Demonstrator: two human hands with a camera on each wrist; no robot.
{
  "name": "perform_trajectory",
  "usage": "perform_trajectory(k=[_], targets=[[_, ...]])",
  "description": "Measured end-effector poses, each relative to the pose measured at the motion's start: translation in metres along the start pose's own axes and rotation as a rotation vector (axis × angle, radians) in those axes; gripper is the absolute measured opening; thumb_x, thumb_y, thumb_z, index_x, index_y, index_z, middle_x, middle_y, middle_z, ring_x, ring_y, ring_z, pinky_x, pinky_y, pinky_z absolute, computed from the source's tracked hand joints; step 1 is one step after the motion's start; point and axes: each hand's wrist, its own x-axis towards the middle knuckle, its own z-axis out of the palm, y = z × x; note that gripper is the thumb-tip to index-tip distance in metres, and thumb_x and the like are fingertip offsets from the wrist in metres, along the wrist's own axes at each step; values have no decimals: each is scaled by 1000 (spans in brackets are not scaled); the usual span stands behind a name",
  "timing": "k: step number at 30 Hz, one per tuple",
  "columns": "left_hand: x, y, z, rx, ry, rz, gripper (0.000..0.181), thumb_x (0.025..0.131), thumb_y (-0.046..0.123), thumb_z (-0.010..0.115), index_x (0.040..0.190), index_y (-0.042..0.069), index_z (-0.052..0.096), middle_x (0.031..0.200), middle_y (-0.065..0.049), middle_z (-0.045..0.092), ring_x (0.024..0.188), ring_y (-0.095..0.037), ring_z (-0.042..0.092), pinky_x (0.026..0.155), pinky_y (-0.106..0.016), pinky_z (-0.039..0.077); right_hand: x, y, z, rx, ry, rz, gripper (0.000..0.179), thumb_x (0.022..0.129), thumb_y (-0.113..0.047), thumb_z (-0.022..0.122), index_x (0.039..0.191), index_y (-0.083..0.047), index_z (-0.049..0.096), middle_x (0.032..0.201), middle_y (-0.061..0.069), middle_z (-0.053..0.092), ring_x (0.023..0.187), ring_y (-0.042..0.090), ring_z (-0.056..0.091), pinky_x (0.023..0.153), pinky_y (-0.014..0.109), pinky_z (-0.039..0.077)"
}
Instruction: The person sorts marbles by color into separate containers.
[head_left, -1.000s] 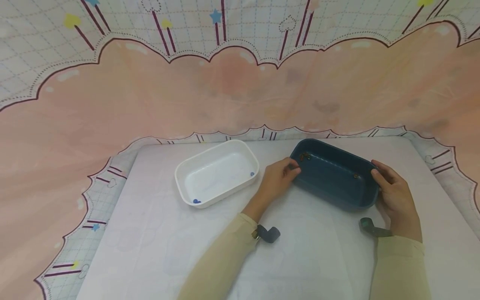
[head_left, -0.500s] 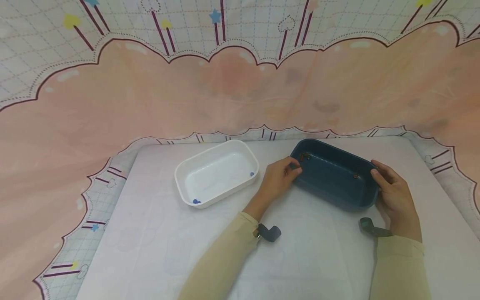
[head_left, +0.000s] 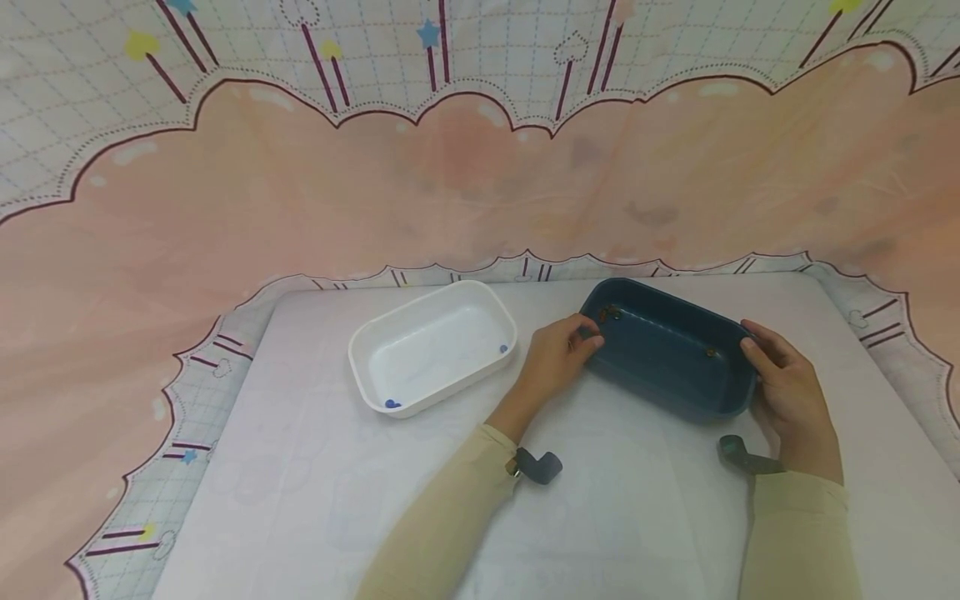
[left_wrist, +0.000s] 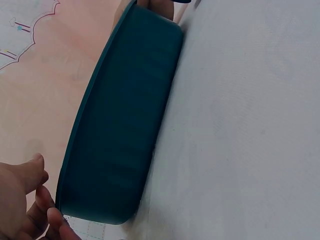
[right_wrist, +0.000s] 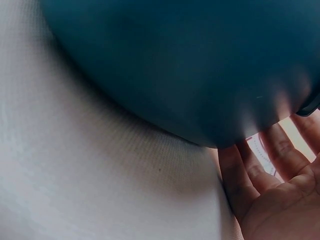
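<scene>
A dark blue rectangular tray (head_left: pixel 667 358) stands on the right half of the white table. At its left end, my left hand (head_left: pixel 557 354) has the thumb over the rim and curled fingers against the outer end wall (left_wrist: pixel 95 215). My right hand (head_left: pixel 795 387) grips the right end, thumb on the rim; its fingers (right_wrist: pixel 285 152) lie against the outside. Small brownish-green pieces (head_left: pixel 611 313) rest in the tray's far left corner, and a small yellowish-brown piece (head_left: pixel 711 353) lies near its right end. Their kind is too small to make out.
Left of the hands stands a white rectangular tray (head_left: pixel 360 358), holding small blue beads (head_left: pixel 392 403) at its near corner and another blue bead (head_left: pixel 503 349) at its right end. The white table (head_left: pixel 615 533) ends at a patterned curtain (head_left: pixel 465 192) behind.
</scene>
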Motion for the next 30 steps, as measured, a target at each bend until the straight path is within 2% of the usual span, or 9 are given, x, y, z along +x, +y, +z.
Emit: perform_trajectory(k=[3, 11, 18, 26, 30], targets=[[-1, 0, 0, -7, -2, -7, 21, 101, 28, 66, 117, 15, 69, 74, 3, 59, 66, -7, 51, 58, -16, 40, 0, 0, 0, 2, 0, -4, 58, 97, -33, 71, 151, -24, 52, 140, -13, 51, 144, 10, 34, 129, 28, 11], [-5, -2, -3, -28, 0, -39, 21, 101, 28, 65, 118, 17, 68, 79, 2, 61, 72, -9, 54, 62, -17, 42, 0, 1, -1, -5, 1, -9, 59, 96, -35, 71, 151, -24, 52, 146, -10, 48, 146, 10, 32, 129, 28, 11], [-12, -14, -5, -55, 11, -98, 22, 102, 30, 64, 120, 18, 67, 84, 2, 65, 75, -10, 57, 65, -19, 46, 1, 2, -1, -9, 7, -10, 57, 97, -35, 70, 150, -25, 52, 149, -8, 48, 148, 10, 31, 129, 29, 11], [-17, -25, -7, -44, 43, -106, 19, 102, 30, 65, 117, 20, 68, 82, 1, 67, 72, -10, 56, 64, -20, 44, 3, 2, 1, -31, 31, 15, 56, 97, -38, 69, 150, -28, 52, 152, -7, 46, 153, 11, 27, 130, 34, 7], [-19, -27, -8, -40, 48, -110, 19, 103, 32, 62, 117, 21, 68, 85, 2, 69, 73, -9, 56, 65, -20, 45, 3, 2, 1, -34, 33, 9, 55, 98, -37, 68, 150, -28, 53, 149, -8, 48, 151, 11, 30, 130, 34, 8]])
